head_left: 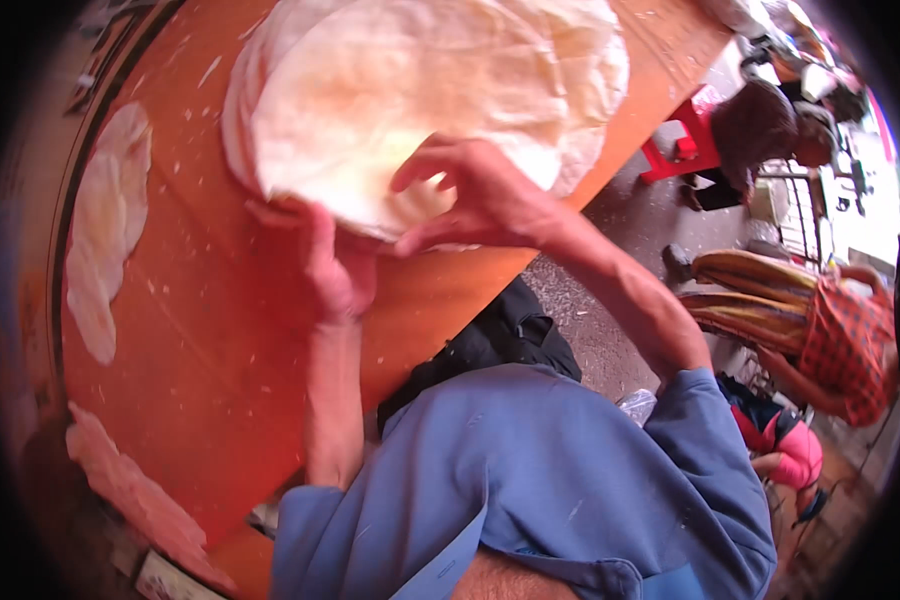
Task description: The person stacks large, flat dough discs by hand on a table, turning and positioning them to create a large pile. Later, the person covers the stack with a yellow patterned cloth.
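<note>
A large, thin round sheet of pale dough (410, 90) lies on top of a stack of similar sheets (590, 60) on an orange table (210, 330). My left hand (335, 265) reaches under the near edge of the top sheet, fingers hidden beneath it. My right hand (470, 195) pinches the same near edge from above, fingers curled on the dough. Both forearms are bare, coming out of blue sleeves.
A stretched piece of dough (105, 230) lies at the table's left edge and another (135, 495) at the near left corner. To the right, off the table, are a red stool (685, 145), a seated person in a checked red top (845, 335) and another person (770, 125).
</note>
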{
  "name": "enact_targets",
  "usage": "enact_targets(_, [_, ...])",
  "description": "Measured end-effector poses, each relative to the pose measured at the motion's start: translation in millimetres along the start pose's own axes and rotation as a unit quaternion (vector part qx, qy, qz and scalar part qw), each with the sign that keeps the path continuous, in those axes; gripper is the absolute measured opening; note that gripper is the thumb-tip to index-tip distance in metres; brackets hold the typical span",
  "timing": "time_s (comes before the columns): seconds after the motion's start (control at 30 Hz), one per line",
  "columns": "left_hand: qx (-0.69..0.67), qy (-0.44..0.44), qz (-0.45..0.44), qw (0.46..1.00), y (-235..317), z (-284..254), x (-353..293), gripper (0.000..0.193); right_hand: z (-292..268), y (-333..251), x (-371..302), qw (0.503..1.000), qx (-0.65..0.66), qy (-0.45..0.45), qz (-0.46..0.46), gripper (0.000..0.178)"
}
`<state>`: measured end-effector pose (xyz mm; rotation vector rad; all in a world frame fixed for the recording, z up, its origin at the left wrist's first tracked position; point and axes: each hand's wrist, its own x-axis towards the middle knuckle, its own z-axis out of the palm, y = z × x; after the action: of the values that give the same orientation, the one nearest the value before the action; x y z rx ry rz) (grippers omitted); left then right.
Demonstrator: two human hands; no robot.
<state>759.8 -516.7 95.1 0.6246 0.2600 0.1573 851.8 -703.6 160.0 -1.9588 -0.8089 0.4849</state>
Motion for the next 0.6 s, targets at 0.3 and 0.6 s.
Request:
enact_targets(0.3, [0.025, -0.006, -0.032, 0.999, 11.0, 19.9, -15.7, 0.050, 12.9, -20.8, -2.9, 0.992, -0.101, 0.050, -0.049, 0.034])
enact_targets(0.6, [0.174, 0.074, -0.046, 0.981, -2.7, -6.4, -9.1, 0.032, 45.5, -7.5, 2.6, 0.962, -0.248, 0.089, -0.073, 0.013])
